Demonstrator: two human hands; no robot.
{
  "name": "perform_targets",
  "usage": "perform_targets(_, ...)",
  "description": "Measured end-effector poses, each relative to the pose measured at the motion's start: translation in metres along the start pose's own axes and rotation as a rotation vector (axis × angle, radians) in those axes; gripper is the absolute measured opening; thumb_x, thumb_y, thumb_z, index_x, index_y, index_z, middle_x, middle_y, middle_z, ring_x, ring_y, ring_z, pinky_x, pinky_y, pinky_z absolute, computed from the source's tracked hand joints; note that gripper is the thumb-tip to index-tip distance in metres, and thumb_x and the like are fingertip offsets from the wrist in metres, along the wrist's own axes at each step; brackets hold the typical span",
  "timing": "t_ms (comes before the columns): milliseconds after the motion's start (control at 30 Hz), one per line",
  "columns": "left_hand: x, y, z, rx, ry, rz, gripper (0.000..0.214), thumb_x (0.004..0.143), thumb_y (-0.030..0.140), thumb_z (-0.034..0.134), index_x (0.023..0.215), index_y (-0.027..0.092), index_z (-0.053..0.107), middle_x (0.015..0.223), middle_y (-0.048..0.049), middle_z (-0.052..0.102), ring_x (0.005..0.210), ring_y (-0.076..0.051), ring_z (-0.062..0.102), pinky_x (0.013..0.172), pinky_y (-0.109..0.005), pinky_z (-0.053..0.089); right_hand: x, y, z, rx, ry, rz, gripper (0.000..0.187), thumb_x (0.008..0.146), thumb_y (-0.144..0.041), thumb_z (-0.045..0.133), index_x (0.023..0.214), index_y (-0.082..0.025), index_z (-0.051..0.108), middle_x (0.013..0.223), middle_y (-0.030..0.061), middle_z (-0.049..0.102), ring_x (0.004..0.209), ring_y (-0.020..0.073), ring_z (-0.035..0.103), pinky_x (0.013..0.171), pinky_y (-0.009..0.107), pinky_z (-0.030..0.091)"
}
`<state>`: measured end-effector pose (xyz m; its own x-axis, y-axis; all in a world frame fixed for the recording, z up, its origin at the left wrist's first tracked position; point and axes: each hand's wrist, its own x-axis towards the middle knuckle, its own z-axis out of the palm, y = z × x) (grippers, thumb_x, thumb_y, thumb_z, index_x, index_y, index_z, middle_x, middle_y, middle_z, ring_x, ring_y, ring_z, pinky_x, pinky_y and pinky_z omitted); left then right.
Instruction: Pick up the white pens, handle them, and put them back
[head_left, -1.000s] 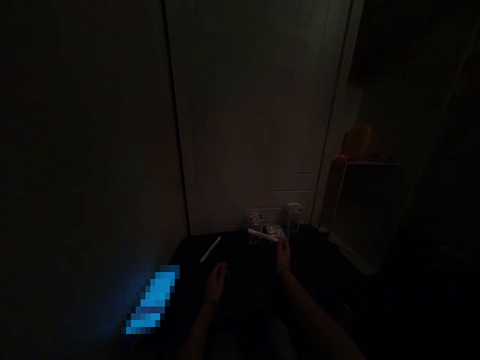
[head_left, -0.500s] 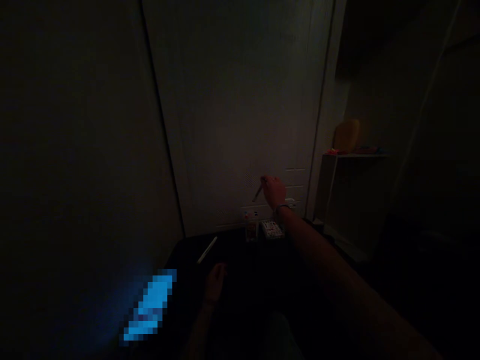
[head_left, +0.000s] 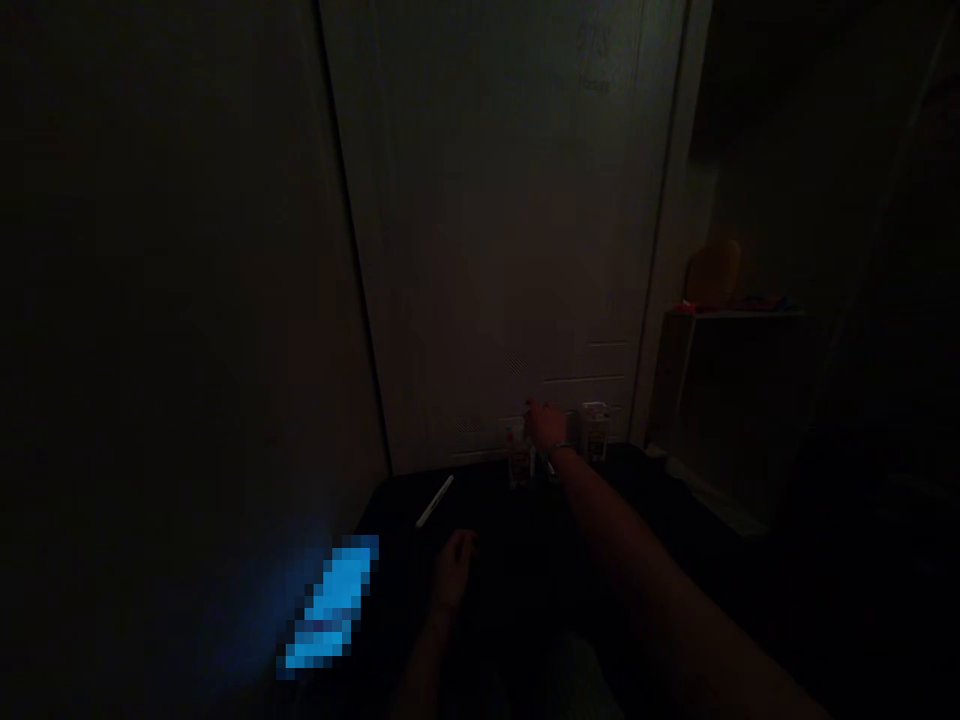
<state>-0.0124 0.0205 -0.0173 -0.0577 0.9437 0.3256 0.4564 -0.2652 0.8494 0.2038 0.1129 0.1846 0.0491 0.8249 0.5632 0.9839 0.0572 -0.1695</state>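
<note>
My right hand (head_left: 546,428) is raised at the back of the dark table top (head_left: 600,510), its fingers closed up over a small clear jar (head_left: 521,462). The dim light hides whether it holds anything. A pale printed carton (head_left: 595,432) stands upright just right of that hand. My left hand (head_left: 454,570) rests lower on the table with nothing visible in it. Up and left of it lies a thin white stick (head_left: 435,501), apart from both hands.
A panelled door (head_left: 495,230) rises behind the table, with a wall on the left. A white shelf (head_left: 735,314) on the right carries a yellow-orange object (head_left: 712,275). A pixelated bright blue patch (head_left: 330,605) glows at the lower left.
My right hand has dropped from high against the door to the jar. The thin item seen in it earlier no longer shows. My left hand has barely moved.
</note>
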Motion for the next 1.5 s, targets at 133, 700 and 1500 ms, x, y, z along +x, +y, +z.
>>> perform_targets(133,-0.001,0.001,0.0,0.007,-0.005,-0.021,0.039,0.079,0.048,0.034,0.088,0.019,0.059,0.068,-0.0002,0.06,0.069,-0.016,0.058,0.069,-0.027,0.043,-0.004,0.004,0.01,-0.015,-0.09,0.009,0.029,0.086,-0.03,0.041,0.111,-0.017,0.049,0.097,0.0136,0.06,0.097,0.0218,0.052,0.074,0.03,0.036)
perform_targets(700,0.0,0.004,-0.001,0.023,-0.004,-0.01,0.035,0.079,0.046,0.036,0.086,0.02,0.058,0.069,-0.0006,0.062,0.069,-0.017,0.058,0.069,-0.028,0.043,-0.126,0.028,0.1,0.099,0.059,0.275,0.053,0.086,-0.033,0.027,0.13,-0.002,0.032,0.139,0.0209,0.024,0.127,0.0288,0.02,0.102,0.046,0.01)
perform_targets(1500,0.054,-0.012,-0.039,1.151,-0.023,-0.081,0.05,0.08,0.046,0.034,0.117,0.017,0.052,0.111,-0.0181,0.054,0.105,-0.033,0.046,0.08,-0.045,0.037,-0.161,0.017,0.143,0.084,-0.267,0.171,0.058,0.087,-0.041,0.02,0.133,-0.008,0.031,0.14,0.013,0.026,0.131,0.0234,0.017,0.104,0.043,-0.008)
